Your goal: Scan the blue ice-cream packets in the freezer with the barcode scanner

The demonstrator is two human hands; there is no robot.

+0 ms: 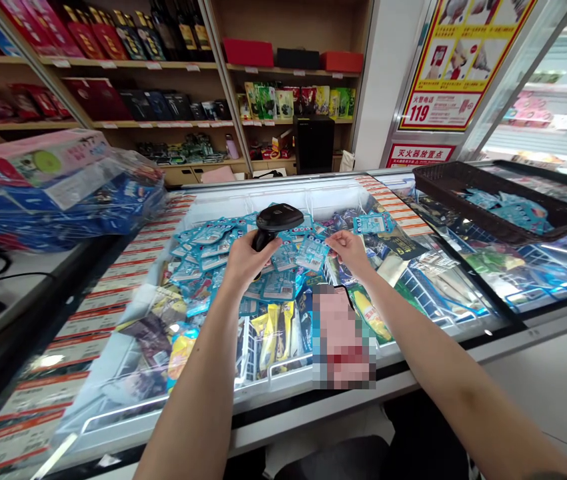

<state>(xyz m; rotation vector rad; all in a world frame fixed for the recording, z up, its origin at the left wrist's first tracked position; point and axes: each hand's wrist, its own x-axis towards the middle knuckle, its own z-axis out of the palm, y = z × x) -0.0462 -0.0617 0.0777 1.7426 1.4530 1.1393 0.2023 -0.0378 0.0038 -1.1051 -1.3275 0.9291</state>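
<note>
My left hand [248, 257] is wrapped round the handle of a black barcode scanner [279, 218], its head pointing to the right. Between the fingers of my right hand [347, 248] is the edge of a small blue packet [312, 253], its printed side with a barcode facing up. Many similar blue packets [208, 247] lie in a loose heap on the glass lid of the freezer [146, 273], left of and below the scanner. One more blue packet [373, 223] lies apart, just beyond my right hand.
A dark brown basket [426, 179] with several blue packets stands at the right on the freezer. A blurred phone-like object [341, 333] lies near the front edge. Plastic-wrapped boxes [63, 190] are stacked at the left; shelves of goods [163, 65] line the back.
</note>
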